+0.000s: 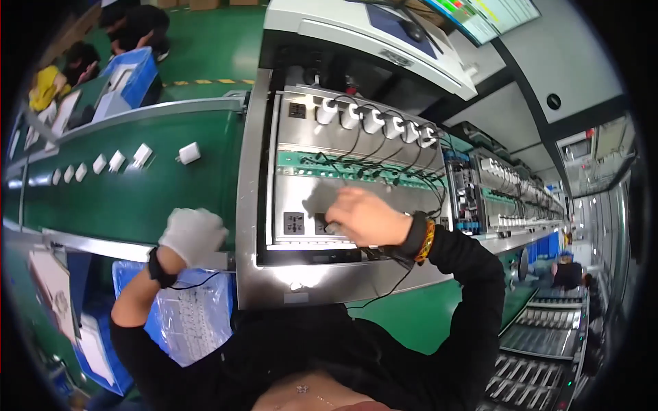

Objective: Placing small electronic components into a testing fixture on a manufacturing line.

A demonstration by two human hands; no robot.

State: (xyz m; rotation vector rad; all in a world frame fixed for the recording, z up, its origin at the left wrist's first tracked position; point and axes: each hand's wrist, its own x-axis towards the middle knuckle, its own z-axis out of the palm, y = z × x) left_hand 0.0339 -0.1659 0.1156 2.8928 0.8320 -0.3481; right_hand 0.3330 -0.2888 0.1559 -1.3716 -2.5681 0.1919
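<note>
My left hand (194,236), in a white glove, is over the near edge of the green conveyor belt (130,205). Its fingers are curled in; whatever they hold is hidden. Bare and reaching over a metal test panel (291,195), my right hand (367,216) has its fingers bent together by the lower row of sockets. I cannot make out what is between them. Left of it shows a black socket (294,222). White chargers (327,113) with black cables are plugged in along the panel's far row. A loose white charger (189,153) lies on the belt, with several more to its left.
Black cables (411,175) cross the panel's green strip. Below the belt stands a blue bin (195,315) lined with clear plastic. A machine with a white top (370,41) rises behind the panel. Similar panels (504,192) run off right. Other people (140,31) sit at the far left.
</note>
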